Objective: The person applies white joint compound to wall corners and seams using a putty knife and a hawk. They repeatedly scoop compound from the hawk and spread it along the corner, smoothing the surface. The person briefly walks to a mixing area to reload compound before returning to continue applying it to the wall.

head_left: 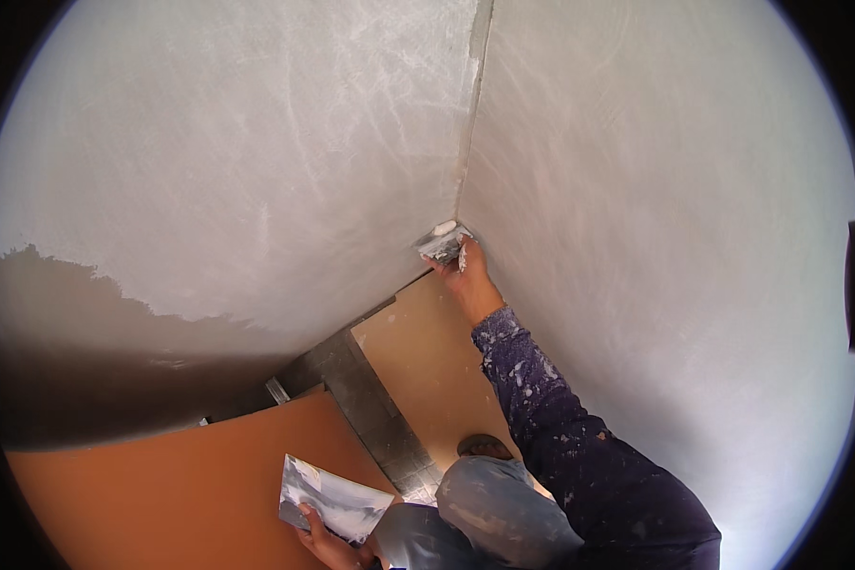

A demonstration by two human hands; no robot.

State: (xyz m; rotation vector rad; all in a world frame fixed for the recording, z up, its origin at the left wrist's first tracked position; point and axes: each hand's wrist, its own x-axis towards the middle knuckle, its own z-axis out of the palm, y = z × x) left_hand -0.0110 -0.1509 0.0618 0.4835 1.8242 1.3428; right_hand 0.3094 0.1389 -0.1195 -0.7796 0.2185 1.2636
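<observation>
We hold two items: one white-smeared plate (337,496), left hand (325,545) curled on its edge, left of our knees (499,499); one white-flecked scraper (437,247), right hand (469,275) closed round it, at the wall corner (462,171).

R grip (465,275) up nr wall corner (461,180), holding flat scraper (437,247) w/ white paste on it. L grip (328,544) low, holding flat plate (347,502) w/ grey-white smears. R sleeve (589,456) dark, paint-spattered. L wall (256,142) pale, w/ dark ragged-edged patch (76,351) low down. Below: orange sheet (180,484) L, tan sheet (437,351) R, grey tiles (351,380) btwn.
</observation>
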